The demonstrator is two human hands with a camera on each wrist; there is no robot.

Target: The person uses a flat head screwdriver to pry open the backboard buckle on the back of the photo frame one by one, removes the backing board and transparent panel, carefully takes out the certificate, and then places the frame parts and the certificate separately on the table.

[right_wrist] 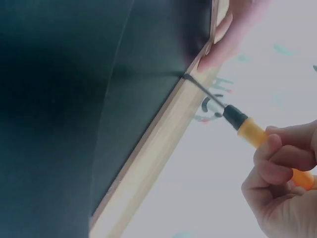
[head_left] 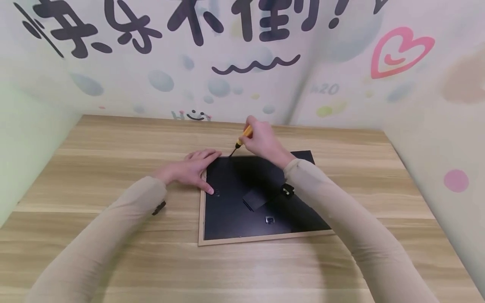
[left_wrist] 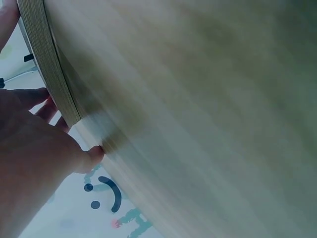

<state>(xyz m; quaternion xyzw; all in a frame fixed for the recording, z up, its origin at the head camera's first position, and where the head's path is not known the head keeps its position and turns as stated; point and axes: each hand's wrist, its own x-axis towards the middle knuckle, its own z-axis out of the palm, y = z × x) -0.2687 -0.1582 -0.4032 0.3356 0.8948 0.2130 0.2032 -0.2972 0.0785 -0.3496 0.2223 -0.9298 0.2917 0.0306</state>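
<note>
Yellow screwdriver; black-backed frame.
Your right hand is gripping the screwdriver, fingers curled, frame lying at 6 o'clock; your left hand, spread, is resting on its 10 o'clock corner.

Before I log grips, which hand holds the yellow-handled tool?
The right hand, fingers curled round the yellow handle; the left hand, toolless, rests on the frame.
</note>
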